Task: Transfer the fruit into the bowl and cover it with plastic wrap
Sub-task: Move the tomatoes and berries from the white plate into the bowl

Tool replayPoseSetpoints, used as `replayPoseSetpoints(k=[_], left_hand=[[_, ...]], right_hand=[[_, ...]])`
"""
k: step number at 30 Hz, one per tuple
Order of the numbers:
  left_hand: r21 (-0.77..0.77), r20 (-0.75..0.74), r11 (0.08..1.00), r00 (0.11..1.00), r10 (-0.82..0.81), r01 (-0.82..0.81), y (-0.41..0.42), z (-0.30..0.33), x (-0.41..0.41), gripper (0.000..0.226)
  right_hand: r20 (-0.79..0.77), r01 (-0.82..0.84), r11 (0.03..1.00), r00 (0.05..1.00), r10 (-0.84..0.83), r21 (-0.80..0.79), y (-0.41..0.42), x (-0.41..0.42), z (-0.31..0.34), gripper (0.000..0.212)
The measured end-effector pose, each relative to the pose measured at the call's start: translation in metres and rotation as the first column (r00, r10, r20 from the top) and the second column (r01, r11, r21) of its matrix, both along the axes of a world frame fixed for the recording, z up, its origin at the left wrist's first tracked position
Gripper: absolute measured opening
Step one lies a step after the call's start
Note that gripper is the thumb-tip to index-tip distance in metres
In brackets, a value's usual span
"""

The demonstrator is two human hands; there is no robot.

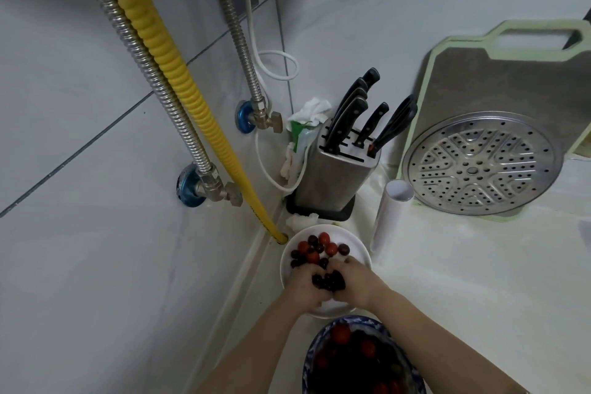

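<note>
A white plate [358, 248] near the wall holds red and dark round fruit [315, 249]. Over the plate's near half, my left hand [305, 286] and my right hand [355, 281] are cupped together around a clump of dark fruit [327, 281]. Closer to me stands a blue-patterned bowl [323, 334] with red and dark fruit inside; my forearms partly hide it. A white roll of plastic wrap [390, 214] lies to the right of the plate.
A steel knife block [335, 166] with black-handled knives stands behind the plate. A perforated steel steamer tray [479, 163] leans on a green-rimmed cutting board [511, 73] at right. Metal hoses, a yellow hose [179, 73] and valves run along the tiled wall at left.
</note>
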State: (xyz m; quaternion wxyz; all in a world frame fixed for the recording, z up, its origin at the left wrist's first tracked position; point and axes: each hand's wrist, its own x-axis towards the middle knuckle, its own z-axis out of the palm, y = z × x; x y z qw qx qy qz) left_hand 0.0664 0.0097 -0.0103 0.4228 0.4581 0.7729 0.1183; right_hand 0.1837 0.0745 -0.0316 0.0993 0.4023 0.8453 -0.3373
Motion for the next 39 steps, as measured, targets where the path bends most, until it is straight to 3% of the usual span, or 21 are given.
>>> replayPoseSetpoints(k=[2,4,7,14,19,25,30,39], left_hand=[[0.031,0.127,0.995,0.988,0.085,-0.09,-0.005,0.002,-0.005,0.01],[0.051,0.237,0.983,0.959,0.157,-0.174,-0.01,0.006,-0.007,0.036],[0.064,0.304,0.967,0.928,0.216,-0.246,-0.019,0.016,-0.006,0.048],[0.188,0.451,0.939,0.875,0.177,-0.287,-0.05,0.04,0.003,0.045],[0.239,0.453,0.946,0.887,0.092,-0.22,-0.08,0.052,0.01,0.043],[0.191,0.487,0.975,0.873,0.004,-0.111,-0.121,0.049,0.029,0.042],[0.146,0.473,0.986,0.881,-0.001,-0.077,-0.138,0.036,0.037,0.037],[0.166,0.41,0.973,0.909,0.078,-0.159,-0.132,0.032,0.022,0.028]], right_hand=[[-0.071,0.06,0.997,0.995,-0.063,-0.042,-0.002,0.003,0.007,0.045],[-0.131,0.097,0.993,0.986,-0.105,-0.068,-0.003,0.006,0.013,0.04],[-0.182,0.09,0.994,0.978,-0.102,-0.069,-0.006,0.01,0.022,0.041],[-0.298,0.157,0.981,0.937,-0.184,-0.11,-0.033,0.032,0.053,0.041],[-0.39,0.171,0.971,0.893,-0.224,-0.166,-0.07,0.057,0.079,0.036],[-0.331,0.106,0.988,0.934,-0.138,-0.113,-0.113,0.087,0.078,0.037],[-0.278,0.043,0.998,0.959,-0.055,-0.048,-0.13,0.097,0.064,0.039],[-0.265,0.101,0.993,0.958,-0.113,-0.058,-0.112,0.097,0.062,0.034]])
